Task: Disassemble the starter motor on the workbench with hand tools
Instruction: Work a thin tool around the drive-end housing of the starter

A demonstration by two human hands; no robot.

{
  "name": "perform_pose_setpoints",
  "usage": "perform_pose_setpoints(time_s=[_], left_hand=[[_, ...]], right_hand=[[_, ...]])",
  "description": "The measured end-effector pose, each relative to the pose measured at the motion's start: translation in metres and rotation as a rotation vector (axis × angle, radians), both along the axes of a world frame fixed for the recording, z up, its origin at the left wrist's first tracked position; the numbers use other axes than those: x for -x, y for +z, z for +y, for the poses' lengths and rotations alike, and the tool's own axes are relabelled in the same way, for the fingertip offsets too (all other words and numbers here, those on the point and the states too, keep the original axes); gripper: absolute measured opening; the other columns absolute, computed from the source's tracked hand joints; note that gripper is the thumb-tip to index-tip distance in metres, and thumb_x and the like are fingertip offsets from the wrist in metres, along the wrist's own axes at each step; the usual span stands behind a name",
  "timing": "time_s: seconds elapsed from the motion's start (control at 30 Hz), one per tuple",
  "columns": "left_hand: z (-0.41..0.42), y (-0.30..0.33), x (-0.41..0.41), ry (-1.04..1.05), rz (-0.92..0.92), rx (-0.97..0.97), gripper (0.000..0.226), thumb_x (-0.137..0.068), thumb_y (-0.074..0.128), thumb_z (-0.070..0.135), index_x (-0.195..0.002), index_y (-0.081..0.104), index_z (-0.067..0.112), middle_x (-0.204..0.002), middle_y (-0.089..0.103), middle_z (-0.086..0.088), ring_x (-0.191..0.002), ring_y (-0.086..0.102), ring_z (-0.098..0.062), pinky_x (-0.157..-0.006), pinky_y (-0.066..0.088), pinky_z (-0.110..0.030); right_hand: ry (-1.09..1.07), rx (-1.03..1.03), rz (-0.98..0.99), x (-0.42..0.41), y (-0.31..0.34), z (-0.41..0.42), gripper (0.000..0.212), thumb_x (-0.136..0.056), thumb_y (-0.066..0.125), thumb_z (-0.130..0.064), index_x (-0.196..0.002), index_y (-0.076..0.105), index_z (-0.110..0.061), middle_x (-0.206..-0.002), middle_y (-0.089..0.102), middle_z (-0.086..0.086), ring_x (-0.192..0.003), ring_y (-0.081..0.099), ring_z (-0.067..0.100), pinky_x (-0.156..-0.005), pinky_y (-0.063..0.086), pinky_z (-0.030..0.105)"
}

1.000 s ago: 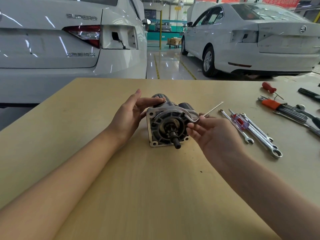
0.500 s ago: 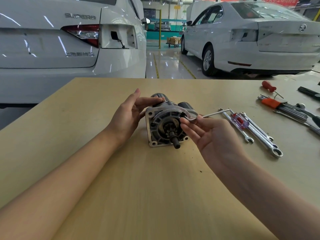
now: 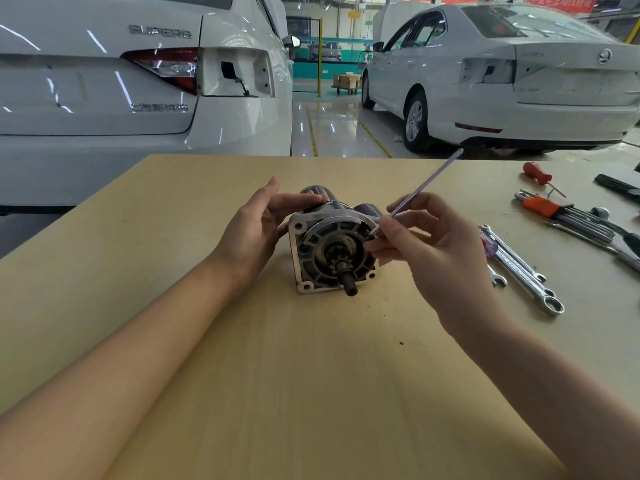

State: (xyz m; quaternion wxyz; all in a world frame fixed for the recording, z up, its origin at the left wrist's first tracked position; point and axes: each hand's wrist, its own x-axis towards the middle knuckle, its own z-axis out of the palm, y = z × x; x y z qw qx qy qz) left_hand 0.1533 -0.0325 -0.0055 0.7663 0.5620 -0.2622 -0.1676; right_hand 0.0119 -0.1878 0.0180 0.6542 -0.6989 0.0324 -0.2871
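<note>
The starter motor [image 3: 330,251] lies on the wooden workbench [image 3: 311,375], its flanged nose and pinion shaft facing me. My left hand [image 3: 256,230] holds the motor's left side, thumb over the top of the housing. My right hand [image 3: 436,247] pinches a thin silver hex key [image 3: 424,187] at the motor's upper right edge. The key's long arm slants up and to the right, away from me. Its lower tip is at the flange, hidden by my fingers.
Several chrome spanners [image 3: 519,268] and a red-handled screwdriver lie right of the motor. A hex key set in an orange holder [image 3: 554,211] and a small red screwdriver [image 3: 536,173] sit at the far right. Two white cars stand beyond the bench.
My right hand has turned over and risen, swinging the hex key's long arm from nearly level and pointing right to slanting steeply up. My left hand and the motor have stayed put.
</note>
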Motion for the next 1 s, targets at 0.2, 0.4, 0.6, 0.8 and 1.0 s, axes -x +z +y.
perform_pose_setpoints(time_s=[0.2, 0.4, 0.6, 0.8, 1.0], left_hand=[[0.0, 0.0, 0.0, -0.01, 0.012, 0.004, 0.062, -0.104, 0.023, 0.034, -0.092, 0.077, 0.007, -0.115, 0.069, -0.013, -0.121, 0.058, -0.021, -0.114, 0.032, -0.044], [0.0, 0.001, 0.001, -0.004, 0.011, 0.0, 0.06, -0.104, 0.023, 0.033, -0.093, 0.075, 0.005, -0.115, 0.069, -0.016, -0.121, 0.057, -0.023, -0.115, 0.03, -0.044], [0.0, 0.002, 0.004, -0.01, 0.036, -0.006, 0.058, -0.104, 0.025, 0.034, -0.097, 0.072, 0.002, -0.116, 0.069, -0.015, -0.121, 0.058, -0.023, -0.111, 0.035, -0.04], [0.0, 0.001, 0.004, 0.018, 0.007, -0.017, 0.058, -0.104, 0.023, 0.033, -0.097, 0.072, 0.002, -0.116, 0.068, -0.015, -0.122, 0.057, -0.023, -0.114, 0.031, -0.046], [0.005, 0.004, 0.004, -0.016, -0.175, -0.136, 0.051, -0.091, 0.04, 0.044, -0.112, 0.067, 0.005, -0.122, 0.065, -0.013, -0.124, 0.054, -0.024, -0.113, 0.032, -0.049]], right_hand=[[-0.188, 0.644, -0.126, -0.006, -0.01, -0.005, 0.039, -0.092, 0.061, -0.011, -0.131, 0.058, -0.017, -0.081, 0.062, -0.008, -0.07, 0.061, 0.009, -0.069, 0.053, 0.029], [-0.147, 1.025, -0.235, -0.007, -0.012, -0.006, 0.04, -0.09, 0.059, -0.002, -0.127, 0.062, -0.016, -0.088, 0.052, 0.003, -0.07, 0.049, 0.017, -0.059, 0.043, 0.029], [-0.058, 1.124, -0.253, -0.003, -0.008, -0.008, 0.035, -0.085, 0.063, 0.006, -0.112, 0.072, -0.014, -0.091, 0.057, 0.01, -0.073, 0.056, 0.023, -0.056, 0.051, 0.039], [-0.02, 1.24, -0.173, 0.0, -0.005, -0.005, 0.027, -0.083, 0.065, 0.006, -0.103, 0.075, -0.009, -0.095, 0.059, 0.013, -0.077, 0.055, 0.022, -0.063, 0.045, 0.026], [-0.051, 1.285, -0.195, 0.001, -0.004, 0.0, 0.012, -0.092, 0.058, -0.005, -0.095, 0.069, 0.0, -0.094, 0.054, 0.014, -0.08, 0.055, 0.025, -0.062, 0.053, 0.041]])
